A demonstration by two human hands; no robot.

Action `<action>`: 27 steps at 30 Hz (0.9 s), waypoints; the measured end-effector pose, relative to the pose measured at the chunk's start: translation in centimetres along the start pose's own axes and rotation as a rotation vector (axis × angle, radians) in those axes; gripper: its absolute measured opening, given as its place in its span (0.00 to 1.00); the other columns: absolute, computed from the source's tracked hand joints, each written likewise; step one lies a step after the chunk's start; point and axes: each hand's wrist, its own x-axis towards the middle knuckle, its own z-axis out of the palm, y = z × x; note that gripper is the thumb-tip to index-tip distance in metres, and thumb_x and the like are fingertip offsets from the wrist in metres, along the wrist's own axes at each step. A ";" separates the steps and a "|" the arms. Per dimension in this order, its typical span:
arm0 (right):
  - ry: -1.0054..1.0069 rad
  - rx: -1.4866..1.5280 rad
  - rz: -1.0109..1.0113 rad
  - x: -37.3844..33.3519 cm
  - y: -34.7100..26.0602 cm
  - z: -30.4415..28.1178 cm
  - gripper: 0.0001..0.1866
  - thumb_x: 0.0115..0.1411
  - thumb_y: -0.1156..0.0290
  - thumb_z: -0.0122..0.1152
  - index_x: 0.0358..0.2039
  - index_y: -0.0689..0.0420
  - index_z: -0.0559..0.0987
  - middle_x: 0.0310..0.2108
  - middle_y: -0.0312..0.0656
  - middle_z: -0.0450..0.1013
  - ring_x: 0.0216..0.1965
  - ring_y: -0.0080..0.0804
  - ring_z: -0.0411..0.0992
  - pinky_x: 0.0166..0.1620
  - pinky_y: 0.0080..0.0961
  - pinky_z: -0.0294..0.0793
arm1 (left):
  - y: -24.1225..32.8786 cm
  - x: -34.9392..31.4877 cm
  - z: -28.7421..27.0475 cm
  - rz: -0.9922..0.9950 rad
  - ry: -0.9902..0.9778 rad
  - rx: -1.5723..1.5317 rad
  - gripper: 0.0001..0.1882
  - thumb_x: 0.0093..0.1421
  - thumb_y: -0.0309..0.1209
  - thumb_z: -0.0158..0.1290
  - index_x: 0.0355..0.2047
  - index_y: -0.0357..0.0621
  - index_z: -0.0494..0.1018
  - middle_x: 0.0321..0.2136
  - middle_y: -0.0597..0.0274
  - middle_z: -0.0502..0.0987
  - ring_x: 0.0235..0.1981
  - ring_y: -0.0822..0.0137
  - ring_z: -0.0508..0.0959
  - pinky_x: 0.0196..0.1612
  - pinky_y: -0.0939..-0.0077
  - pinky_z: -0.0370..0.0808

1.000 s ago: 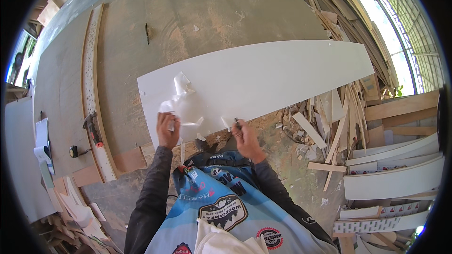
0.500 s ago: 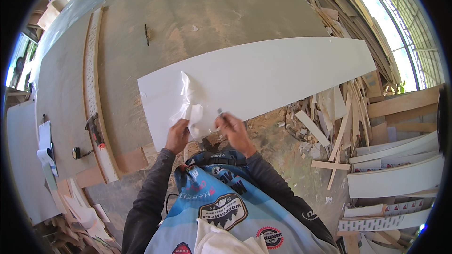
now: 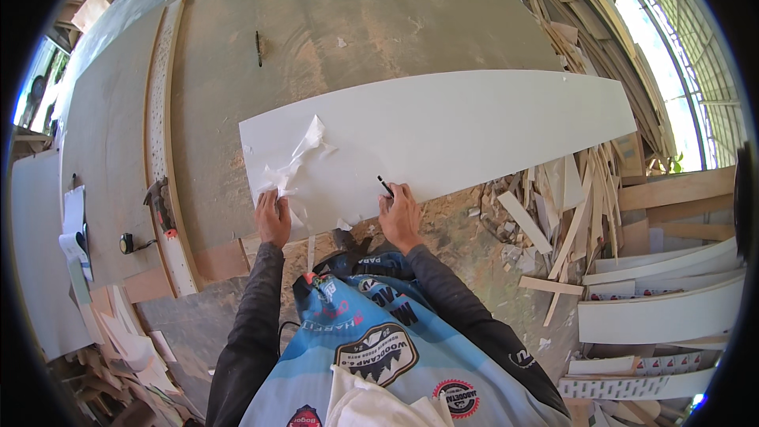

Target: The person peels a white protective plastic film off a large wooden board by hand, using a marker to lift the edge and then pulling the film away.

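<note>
A long white panel (image 3: 474, 115) with a curved far edge lies across the worktable in front of me. Over its left end is a strip of crumpled, shiny white film (image 3: 304, 149), and my left hand (image 3: 273, 220) has its near end pinched in the fingers. My right hand (image 3: 402, 217) rests at the panel's near edge, closed around a short, slim dark stick (image 3: 385, 185) that points up and left. Whether it is a pen or a cutter I cannot make out.
Left of the panel, a hammer (image 3: 162, 209) lies on a long wooden strip (image 3: 160, 103), with a tape measure (image 3: 128, 243) beside it. A dark pen-like stick (image 3: 258, 49) lies farther back. Offcuts (image 3: 553, 205) pile up at the right, near stacked curved white panels (image 3: 660, 312).
My left hand has moved left and slightly down, drawing the film's near end with it. My right hand has shifted a little right, and the dark stick now shows clearly.
</note>
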 end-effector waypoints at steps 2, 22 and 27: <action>0.009 -0.003 -0.006 0.0 0.4 0.4 0.15 0.61 0.70 0.60 0.47 0.59 0.73 0.42 0.45 0.71 0.39 0.47 0.76 0.40 0.44 0.72 | 0.0 0.1 0.0 0.018 0.001 -0.011 0.11 0.62 0.28 0.51 0.39 0.30 0.73 0.35 0.44 0.77 0.40 0.44 0.75 0.44 0.56 0.72; 0.098 -0.183 -0.092 1.7 0.6 1.2 0.08 0.62 0.69 0.58 0.40 0.57 0.74 0.36 0.46 0.72 0.32 0.50 0.75 0.35 0.47 0.72 | -0.3 -0.1 0.2 0.026 0.060 -0.025 0.10 0.62 0.28 0.53 0.38 0.31 0.74 0.35 0.43 0.77 0.39 0.43 0.76 0.42 0.56 0.73; -0.246 0.081 -0.123 0.5 -2.6 1.5 0.09 0.64 0.67 0.55 0.40 0.59 0.73 0.37 0.49 0.73 0.36 0.54 0.75 0.38 0.46 0.72 | 0.6 -0.5 0.2 0.098 -0.004 -0.124 0.09 0.56 0.23 0.53 0.36 0.31 0.73 0.35 0.43 0.75 0.38 0.41 0.75 0.40 0.55 0.73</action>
